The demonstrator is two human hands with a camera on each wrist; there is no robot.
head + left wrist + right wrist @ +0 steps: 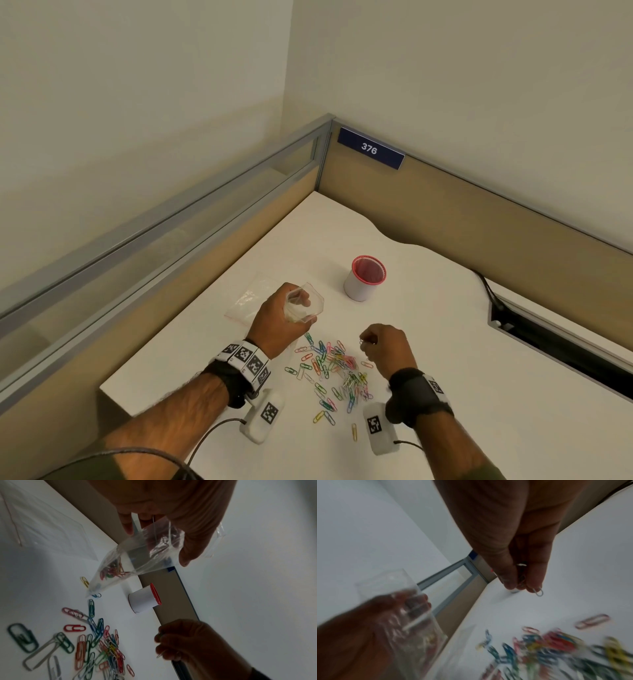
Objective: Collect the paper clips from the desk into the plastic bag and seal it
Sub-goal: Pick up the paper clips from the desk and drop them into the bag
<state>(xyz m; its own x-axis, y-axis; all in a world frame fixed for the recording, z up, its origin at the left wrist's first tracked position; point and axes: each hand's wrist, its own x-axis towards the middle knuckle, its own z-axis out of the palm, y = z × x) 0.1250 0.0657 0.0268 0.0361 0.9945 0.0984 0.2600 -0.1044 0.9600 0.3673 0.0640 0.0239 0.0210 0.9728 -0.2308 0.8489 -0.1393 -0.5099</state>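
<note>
My left hand [279, 320] is gripping the plastic bag [137, 559] (mouth open). My right hand [385, 346] is pinching paper clips [537, 592] above the pile [337, 371].

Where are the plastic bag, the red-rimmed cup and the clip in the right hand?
plastic bag [137, 555], left wrist view, its clear side wall.
red-rimmed cup [359, 284], head view, its white side.
clip [539, 592], right wrist view, its protruding loop.

A white cup with a red mesh rim [365, 277] stands upright on the white desk [445, 342], well apart from the walls. Behind the desk run low beige partition panels [462, 219] with a grey metal frame. On the corner panel sits a blue sign [370, 148] with the number 376. A black cable [488, 291] goes into a slot at the right edge of the desk.
</note>
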